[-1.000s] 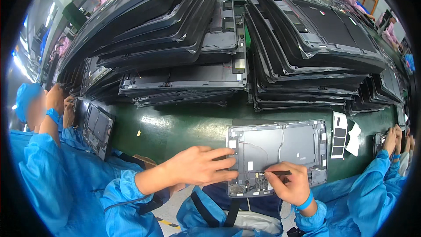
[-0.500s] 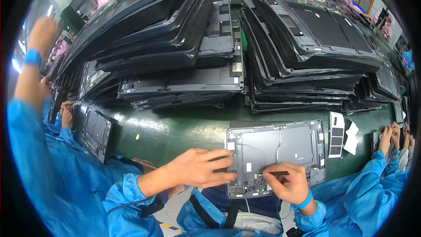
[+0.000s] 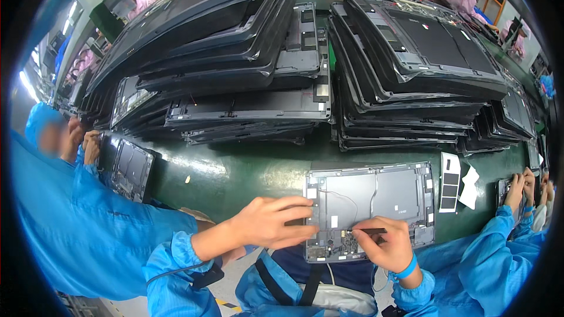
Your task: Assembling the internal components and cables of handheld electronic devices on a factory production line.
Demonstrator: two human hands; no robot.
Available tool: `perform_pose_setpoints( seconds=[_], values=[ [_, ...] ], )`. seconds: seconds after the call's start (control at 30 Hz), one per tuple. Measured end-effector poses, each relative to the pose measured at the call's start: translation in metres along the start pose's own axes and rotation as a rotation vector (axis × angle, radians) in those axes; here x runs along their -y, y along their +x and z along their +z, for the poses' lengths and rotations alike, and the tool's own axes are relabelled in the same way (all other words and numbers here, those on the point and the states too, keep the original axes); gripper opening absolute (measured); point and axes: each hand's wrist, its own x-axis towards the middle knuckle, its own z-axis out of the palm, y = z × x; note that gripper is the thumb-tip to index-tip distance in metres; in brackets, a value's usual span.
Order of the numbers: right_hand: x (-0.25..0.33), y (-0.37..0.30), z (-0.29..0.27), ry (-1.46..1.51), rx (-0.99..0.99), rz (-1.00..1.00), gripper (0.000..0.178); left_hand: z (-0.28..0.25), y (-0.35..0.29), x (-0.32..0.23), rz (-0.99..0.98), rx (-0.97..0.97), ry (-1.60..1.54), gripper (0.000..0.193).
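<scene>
Nearby | stacked casings [image 3: 435, 29] beyond open tablet [image 3: 358, 196] | card [image 3: 450, 188], white scrap [image 3: 469, 188] rightward

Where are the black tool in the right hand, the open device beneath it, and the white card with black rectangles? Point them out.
Black tool [image 3: 376, 230]: head view, exposed shaft.
Open device [image 3: 364, 206]: head view, grey inner panel.
White card [image 3: 450, 183]: head view, near its middle.

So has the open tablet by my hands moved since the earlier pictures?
No, not visibly. Judged against the white strip lying on the green table, the open tablet keeps its place left of it, the narrow gap looking unchanged.
</scene>
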Motion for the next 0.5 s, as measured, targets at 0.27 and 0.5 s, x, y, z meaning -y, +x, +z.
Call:
perform_pose_setpoints(
  seconds=[0.27,0.5],
  values=[
    [0.001,0.001,-0.001,-0.004,0.011,0.011,0.007,-0.012,0.007,0.000,0.039,0.112,-0.013,0.023],
    [0.000,-0.001,0.005,-0.140,-0.037,-0.073,0.008,-0.010,0.010,0.001,0.012,0.126,-0.044,0.023]
  ],
)
